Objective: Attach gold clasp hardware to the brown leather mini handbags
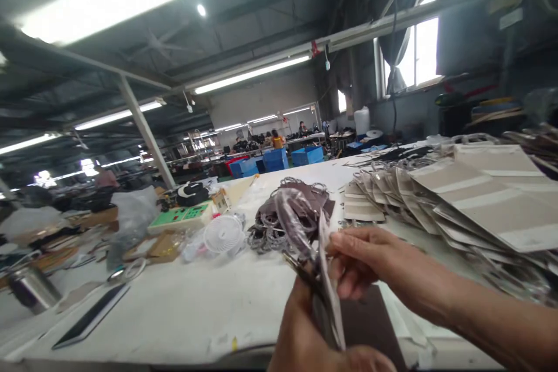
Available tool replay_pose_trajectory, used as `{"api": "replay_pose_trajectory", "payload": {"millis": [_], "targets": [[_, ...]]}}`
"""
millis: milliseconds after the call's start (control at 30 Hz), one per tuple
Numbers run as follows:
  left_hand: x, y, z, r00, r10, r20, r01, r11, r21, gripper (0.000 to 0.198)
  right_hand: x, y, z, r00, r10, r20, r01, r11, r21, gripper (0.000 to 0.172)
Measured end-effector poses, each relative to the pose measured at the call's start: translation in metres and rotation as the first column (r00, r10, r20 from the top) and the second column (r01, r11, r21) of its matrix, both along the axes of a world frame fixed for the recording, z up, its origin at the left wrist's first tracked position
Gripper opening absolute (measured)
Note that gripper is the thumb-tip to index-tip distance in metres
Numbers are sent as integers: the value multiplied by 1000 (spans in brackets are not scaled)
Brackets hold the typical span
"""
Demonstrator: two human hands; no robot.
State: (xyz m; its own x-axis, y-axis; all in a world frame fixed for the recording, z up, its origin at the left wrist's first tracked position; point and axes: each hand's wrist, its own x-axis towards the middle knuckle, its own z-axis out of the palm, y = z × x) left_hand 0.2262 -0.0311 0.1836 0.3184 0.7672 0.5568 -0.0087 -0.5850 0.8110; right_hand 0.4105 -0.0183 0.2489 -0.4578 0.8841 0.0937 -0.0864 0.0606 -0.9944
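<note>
A bag panel [328, 285] with a shiny looped handle [293, 215] stands nearly edge-on in front of me. My left hand [305, 331] is closed round its lower part, thumb toward the bottom of the view. With fingertips and thumb, my right hand [364, 258] pinches the panel's upper right edge. A thin dark, metallic-looking piece [299, 267] shows beside the left fingers; its kind is unclear. Just behind is a heap of brown panels with handles [265, 218]. Under my hands lies a flat brown piece [370, 325].
Beige panels with handles [471, 192] are stacked at the right of the white table [196, 302]. Toward the left are a white fan [224, 233], a green-topped control box [181, 218], a dark flat notebook-like item [91, 317] and a steel cup [34, 288]. Blue bins [275, 159] stand beyond.
</note>
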Motion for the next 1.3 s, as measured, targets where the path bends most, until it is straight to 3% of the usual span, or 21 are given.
{"api": "replay_pose_trajectory", "payload": {"millis": [67,133,233,300,333,367,500,600,667,700,733,800,833,867,900,967,1033,1133,1167,1233,1300], "targets": [[-14,-14,14,986,-58,159,98,962,-254,75,-3,2,-5,1000,22,21,-24,995,101,58],[-31,-26,26,963,-9,268,134,881,-454,60,-2,10,-12,993,-96,74,72,958,277,48],[-54,-34,31,951,115,288,90,788,-609,56,4,21,-21,916,-392,83,272,760,590,32],[-65,-33,29,960,138,245,46,781,-623,55,9,25,-22,889,-453,73,262,632,729,33],[-68,-32,27,966,128,226,41,786,-617,55,12,26,-21,899,-430,80,226,613,757,38],[-70,-31,24,970,108,216,48,790,-611,55,14,26,-19,918,-385,100,184,632,753,44],[-73,-29,17,976,28,215,119,761,-638,56,18,26,-11,952,-159,261,15,877,480,57],[-74,-28,15,984,13,176,103,766,-634,58,19,30,-9,952,-58,300,-55,933,354,42],[-79,-25,16,994,113,-1,-95,833,-545,55,18,34,-11,951,-11,310,-97,939,330,33],[-82,-23,19,960,251,-127,-281,859,-427,52,17,35,-13,951,2,310,-105,943,317,31],[-85,-21,23,872,434,-226,-481,844,-237,49,15,37,-14,951,8,309,-107,946,305,31],[-89,-19,35,612,752,-244,-712,658,245,48,9,38,-16,952,21,304,-114,949,293,31],[-90,-19,43,528,824,-205,-693,557,458,50,5,37,-17,951,38,308,-133,946,296,30],[-90,-21,52,507,839,-197,-596,506,623,51,0,37,-17,947,60,315,-162,937,309,27],[-88,-22,60,525,813,-252,-447,516,731,52,-5,35,-17,943,81,322,-193,923,333,25],[-84,-25,77,533,712,-457,-188,626,757,49,-16,32,-17,942,106,319,-233,889,395,22],[-82,-27,92,471,606,-641,-155,772,617,44,-26,29,-18,946,109,305,-240,868,434,23],[-85,-25,107,423,267,-866,-246,953,174,36,-37,25,-26,940,122,317,-256,870,422,21],[-87,-23,110,431,109,-896,-242,970,1,32,-40,24,-30,935,126,332,-266,868,419,22],[-91,-18,109,453,-150,-879,-231,932,-279,22,-46,22,-39,921,126,369,-285,863,417,24],[-94,-12,101,462,-251,-851,-260,879,-400,19,-49,22,-49,909,110,402,-288,862,416,27]]}}
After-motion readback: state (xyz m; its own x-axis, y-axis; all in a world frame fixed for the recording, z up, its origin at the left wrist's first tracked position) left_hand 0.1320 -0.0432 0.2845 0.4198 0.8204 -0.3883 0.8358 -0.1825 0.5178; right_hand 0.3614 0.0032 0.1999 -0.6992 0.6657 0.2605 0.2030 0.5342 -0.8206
